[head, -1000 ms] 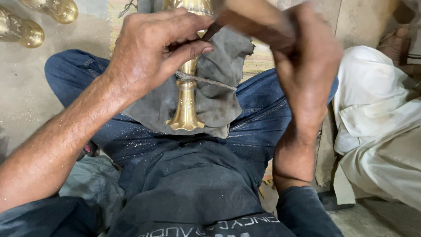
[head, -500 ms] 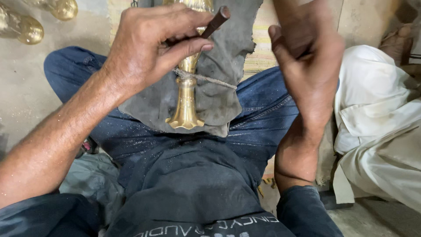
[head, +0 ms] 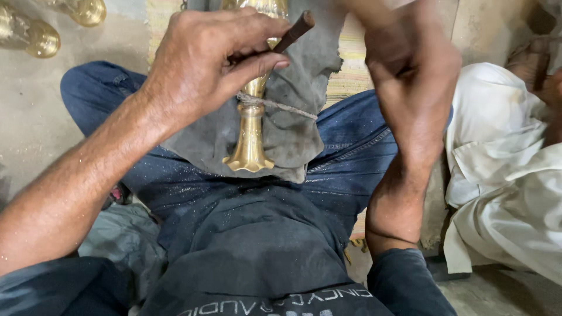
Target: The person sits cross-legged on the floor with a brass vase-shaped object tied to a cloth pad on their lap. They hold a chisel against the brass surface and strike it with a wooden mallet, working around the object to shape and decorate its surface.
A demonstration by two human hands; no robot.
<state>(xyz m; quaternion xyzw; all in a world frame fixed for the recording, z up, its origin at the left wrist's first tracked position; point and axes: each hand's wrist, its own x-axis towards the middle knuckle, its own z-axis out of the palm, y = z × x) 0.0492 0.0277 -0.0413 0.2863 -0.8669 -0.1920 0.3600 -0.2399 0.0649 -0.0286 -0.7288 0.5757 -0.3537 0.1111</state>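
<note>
— Where's the flared polished brass stem [head: 250, 137]?
— On the lap, over grey cloth [head: 293, 134]. Left hand [head: 205, 64] pinches a short dark metal punch [head: 291, 33]; right hand [head: 410, 82] blurred, grip unclear.
— Handling?
— Probably heavy, rigid, slick; hold its narrow neck.

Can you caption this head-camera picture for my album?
Left hand grips a dark punch over a cloth-wrapped brass piece; right hand raised.

brass piece [head: 250, 137]: glossy metal | cloth [head: 293, 126]: matt grey fabric | punch [head: 294, 31]: dull metal
</note>
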